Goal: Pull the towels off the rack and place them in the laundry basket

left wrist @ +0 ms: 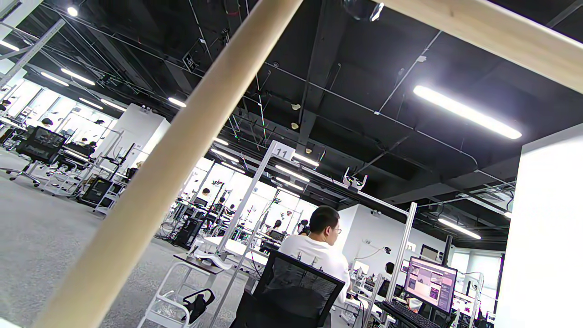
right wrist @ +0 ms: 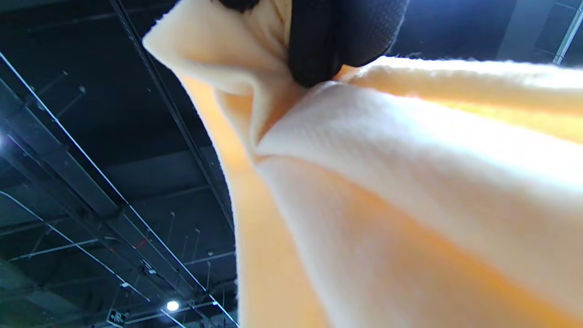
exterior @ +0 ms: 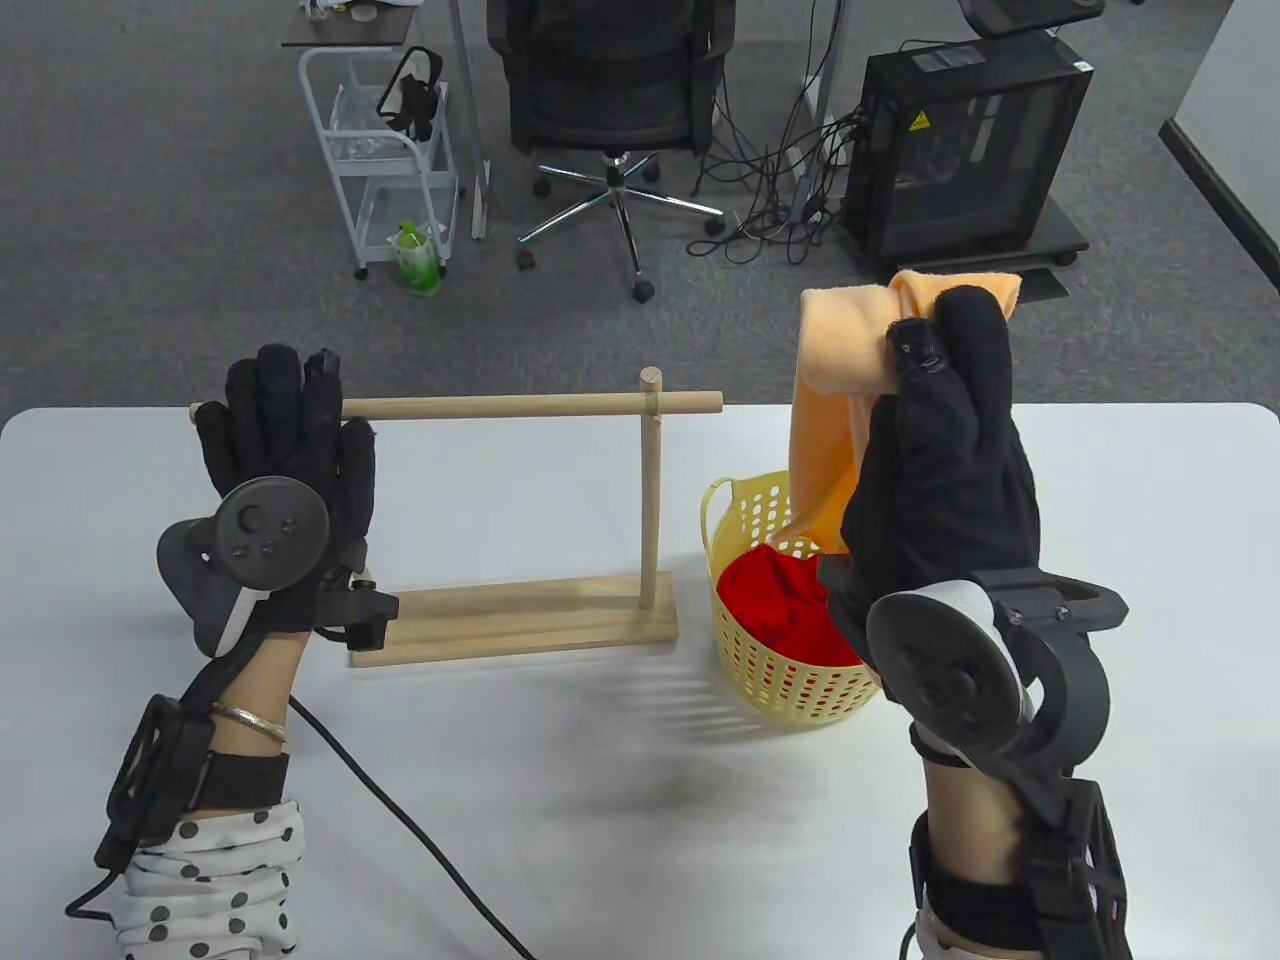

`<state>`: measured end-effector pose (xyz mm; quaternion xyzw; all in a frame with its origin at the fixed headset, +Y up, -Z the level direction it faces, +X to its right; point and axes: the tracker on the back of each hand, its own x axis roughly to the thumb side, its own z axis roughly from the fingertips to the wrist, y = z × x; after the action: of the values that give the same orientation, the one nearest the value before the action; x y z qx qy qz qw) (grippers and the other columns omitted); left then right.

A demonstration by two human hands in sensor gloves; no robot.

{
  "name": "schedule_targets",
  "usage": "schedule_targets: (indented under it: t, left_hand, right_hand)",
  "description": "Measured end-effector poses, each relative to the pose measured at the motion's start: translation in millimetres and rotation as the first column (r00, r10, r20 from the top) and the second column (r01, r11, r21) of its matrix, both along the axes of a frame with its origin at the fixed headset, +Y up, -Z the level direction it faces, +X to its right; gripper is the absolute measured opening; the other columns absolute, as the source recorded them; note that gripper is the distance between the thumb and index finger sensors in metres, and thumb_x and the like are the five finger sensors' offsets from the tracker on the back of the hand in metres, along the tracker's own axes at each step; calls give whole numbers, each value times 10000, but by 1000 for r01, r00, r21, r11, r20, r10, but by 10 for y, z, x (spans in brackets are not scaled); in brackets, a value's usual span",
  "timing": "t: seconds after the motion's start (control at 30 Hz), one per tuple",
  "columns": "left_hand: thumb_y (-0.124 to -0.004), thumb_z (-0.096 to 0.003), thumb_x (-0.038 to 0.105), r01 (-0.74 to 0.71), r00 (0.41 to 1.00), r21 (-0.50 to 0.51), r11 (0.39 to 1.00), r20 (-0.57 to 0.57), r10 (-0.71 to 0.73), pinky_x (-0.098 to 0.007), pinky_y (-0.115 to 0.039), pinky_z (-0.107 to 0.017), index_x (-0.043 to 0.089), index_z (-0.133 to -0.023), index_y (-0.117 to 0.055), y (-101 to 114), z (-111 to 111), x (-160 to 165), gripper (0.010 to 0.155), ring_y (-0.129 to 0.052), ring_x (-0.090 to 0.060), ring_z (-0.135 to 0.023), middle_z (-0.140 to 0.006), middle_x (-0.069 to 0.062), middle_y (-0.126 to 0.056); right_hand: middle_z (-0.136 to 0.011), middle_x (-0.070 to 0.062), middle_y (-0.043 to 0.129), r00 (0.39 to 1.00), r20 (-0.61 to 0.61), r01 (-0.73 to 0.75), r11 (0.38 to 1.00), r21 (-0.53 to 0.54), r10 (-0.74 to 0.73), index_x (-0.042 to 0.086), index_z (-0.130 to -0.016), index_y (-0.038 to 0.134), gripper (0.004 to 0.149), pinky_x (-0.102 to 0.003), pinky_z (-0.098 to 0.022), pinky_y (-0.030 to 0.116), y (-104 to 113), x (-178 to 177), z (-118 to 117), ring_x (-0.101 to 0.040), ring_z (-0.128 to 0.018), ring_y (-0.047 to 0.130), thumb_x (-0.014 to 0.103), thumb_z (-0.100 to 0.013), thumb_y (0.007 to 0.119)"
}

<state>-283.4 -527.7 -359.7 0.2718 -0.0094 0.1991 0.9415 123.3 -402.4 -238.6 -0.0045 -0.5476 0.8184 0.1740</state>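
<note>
The orange towel point(exterior: 845, 400) is off the rack and hangs in the air above the basket point(exterior: 740, 640), its lower end dangling just over the basket's far rim. The right hand point(exterior: 940, 480) pinches it near the top, fingers curled round a bunched fold; the right wrist view shows a gloved fingertip point(right wrist: 319, 54) pressed into the cloth. A red towel point(exterior: 775, 605) already lies inside the basket, which stands toward the right of the worktop point(exterior: 560, 800), just beside the rack's base. The rack point(exterior: 520, 500) carries no towel on its bar now. The left hand point(exterior: 290, 470) rests with straight fingers against the left end of the bar, holding nothing, apparently steadying the rack. This looks like the placing step for the last towel: the next move calls for lowering the right hand over the basket's middle so the hanging end folds in on the red towel, then letting go.
</note>
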Motion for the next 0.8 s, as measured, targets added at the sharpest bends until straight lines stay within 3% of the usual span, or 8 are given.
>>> schedule_targets:
  t: [0.23, 0.47, 0.7, 0.8]
  left_hand:
    - [-421, -652, 525, 4, 1000, 0, 1000, -4, -4, -418, 17, -907, 293, -1258, -402, -1, 6, 4, 650, -104, -202, -1217, -1328, 52, -234]
    - [-422, -652, 525, 7, 1000, 2, 1000, -6, -7, -419, 17, -907, 291, -1259, -400, -6, 11, 6, 650, -103, -204, -1217, -1328, 52, -232]
    - [-423, -653, 526, 10, 1000, 6, 1000, -5, -10, -419, 17, -906, 291, -1259, -401, -11, 17, 8, 650, -103, -205, -1217, -1328, 50, -233]
    - [-423, -653, 527, 11, 1000, 5, 1000, -5, -11, -420, 16, -906, 292, -1259, -399, -11, 20, 11, 650, -104, -204, -1217, -1328, 50, -232]
  right_hand:
    - [-1149, -16, 532, 994, -48, 87, 984, -156, -95, 303, -1008, 548, 390, -314, -751, 736, -413, 108, -406, -168, -949, 833, 305, -620, 583]
    - [-1138, -30, 570, 997, -34, 51, 932, -360, -68, 289, -1005, 579, 387, -359, -740, 721, -969, 148, -675, -189, -923, 857, 307, -618, 599]
    - [-1169, -69, 548, 999, -35, -10, 813, -582, -13, 249, -1046, 620, 442, -457, -749, 662, -1505, 195, -799, -303, -955, 803, 383, -627, 583]
    - [-1188, -93, 559, 998, -47, -53, 707, -705, 28, 232, -1083, 691, 541, -503, -714, 671, -1674, 180, -840, -366, -938, 802, 483, -623, 560]
